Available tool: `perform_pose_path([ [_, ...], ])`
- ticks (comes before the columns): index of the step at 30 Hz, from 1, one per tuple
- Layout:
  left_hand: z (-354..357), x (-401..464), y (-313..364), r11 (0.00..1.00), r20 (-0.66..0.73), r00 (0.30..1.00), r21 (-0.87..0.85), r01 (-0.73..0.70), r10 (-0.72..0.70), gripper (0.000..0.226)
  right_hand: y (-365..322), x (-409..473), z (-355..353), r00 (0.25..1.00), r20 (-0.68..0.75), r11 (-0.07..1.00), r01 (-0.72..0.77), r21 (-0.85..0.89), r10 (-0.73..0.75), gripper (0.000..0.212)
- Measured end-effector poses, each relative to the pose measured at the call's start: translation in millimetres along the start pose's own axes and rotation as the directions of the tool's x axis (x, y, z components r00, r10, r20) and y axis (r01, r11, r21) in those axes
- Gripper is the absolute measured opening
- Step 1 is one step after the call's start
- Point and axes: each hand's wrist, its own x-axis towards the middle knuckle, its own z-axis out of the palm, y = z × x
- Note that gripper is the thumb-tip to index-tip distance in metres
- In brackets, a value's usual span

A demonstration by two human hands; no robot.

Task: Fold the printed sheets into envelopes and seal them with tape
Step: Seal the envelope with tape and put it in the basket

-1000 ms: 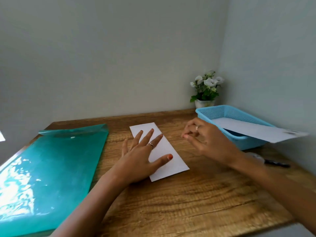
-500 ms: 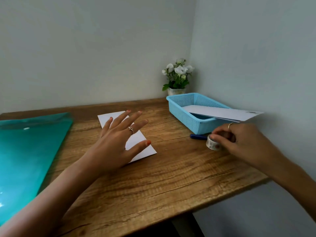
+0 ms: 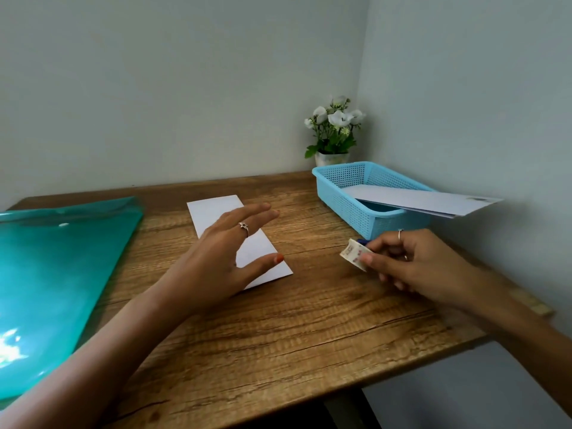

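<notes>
Now my left hand (image 3: pixel 223 258) has lifted a little, fingers spread and relaxed over the folded sheet (image 3: pixel 216 212) on the table (image 3: pixel 309 335), no longer pressing it flat. My right hand (image 3: pixel 411 261) has raised the tape roll (image 3: pixel 353 253), pinched in curled fingers. Farther right, the blue basket (image 3: pixel 343 187) holds white envelopes (image 3: pixel 433 201) that jut past its rim.
</notes>
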Motion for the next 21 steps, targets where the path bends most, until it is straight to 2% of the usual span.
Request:
perform_pose_path([
  [4,-7,-2,10,0.995,0.004,1.0,-0.098,-0.007,0.007,0.067,-20,12,22,0.989,0.15,0.968,-0.04,0.246,0.002,0.019],
  [9,-7,-1,5,0.974,-0.018,0.998,-0.221,0.054,-0.06,0.064,-39,30,53,0.962,0.263,0.902,-0.05,0.428,-0.072,0.014],
  [14,-7,1,-6,0.978,-0.069,0.989,-0.17,0.121,-0.134,0.036,-53,44,73,0.923,0.361,0.88,-0.058,0.472,-0.132,0.022],
  [18,-5,2,-6,0.993,-0.107,0.989,-0.073,0.094,-0.102,0.036,-60,52,84,0.925,0.353,0.89,-0.038,0.454,-0.14,0.047],
  [21,-3,3,-6,0.998,-0.106,0.993,-0.026,0.055,-0.057,0.035,-59,56,88,0.941,0.313,0.915,-0.008,0.403,-0.13,0.052],
])
